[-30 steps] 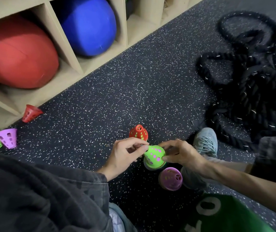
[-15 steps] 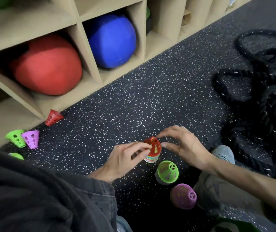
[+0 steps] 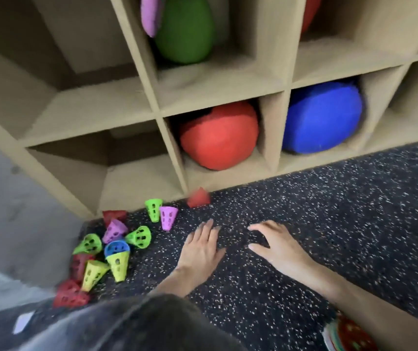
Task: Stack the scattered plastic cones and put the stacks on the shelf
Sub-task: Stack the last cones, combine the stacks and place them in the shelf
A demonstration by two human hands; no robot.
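While scattered cones [image 3: 116, 247] lie leftward, left hand [image 3: 199, 249] and right hand [image 3: 276, 245] hover, fingers released

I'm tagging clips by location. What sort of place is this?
Probably a gym or sports equipment room: speckled rubber floor, wooden cubby shelf holding soft balls like the red ball, and small plastic cones scattered on the floor.

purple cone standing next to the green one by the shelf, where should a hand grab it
Take the purple cone by its wide upper rim, coming from above. It stands with the narrow end down on the floor and flares upward, so the rim is the easiest part to pinch. The green cone stands close on its left, so approach from the right side, where the open left hand is nearest.
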